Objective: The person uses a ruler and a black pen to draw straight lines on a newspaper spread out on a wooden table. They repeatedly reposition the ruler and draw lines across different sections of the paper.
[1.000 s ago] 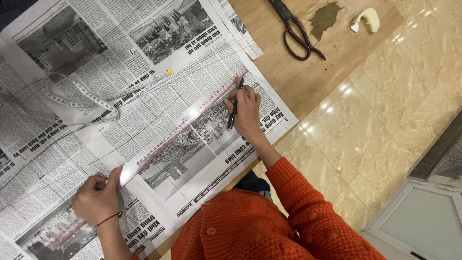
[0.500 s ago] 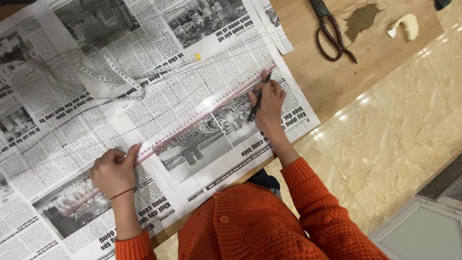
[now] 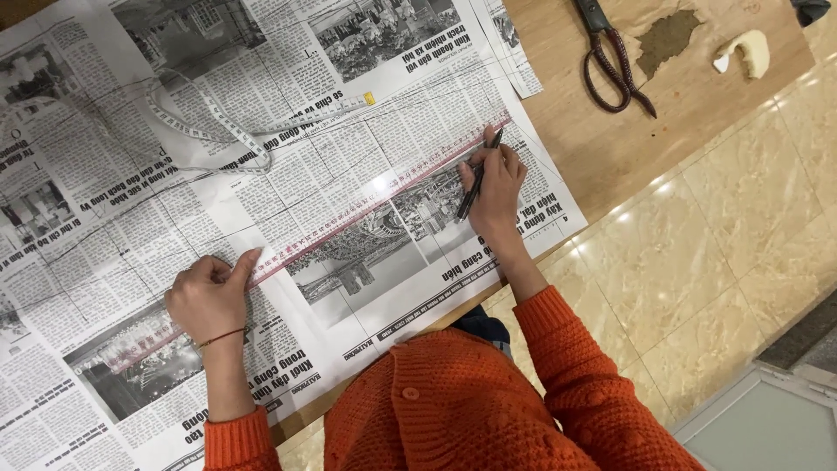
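1. The left hand (image 3: 209, 296) pressed flat, fingers loose, on the ruler (image 3: 349, 222) lying slantwise across the newspaper (image 3: 131, 174).
2. The right hand (image 3: 495, 187) gripped a pen (image 3: 478, 179), its tip touching the ruler's far end.

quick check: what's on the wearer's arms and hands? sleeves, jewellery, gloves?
Both arms wear a chunky orange knit cardigan with ribbed cuffs at the wrists. Left hand is bare, with a thin red-and-gold bracelet at the wrist. Right hand is bare, no rings or gloves visible.
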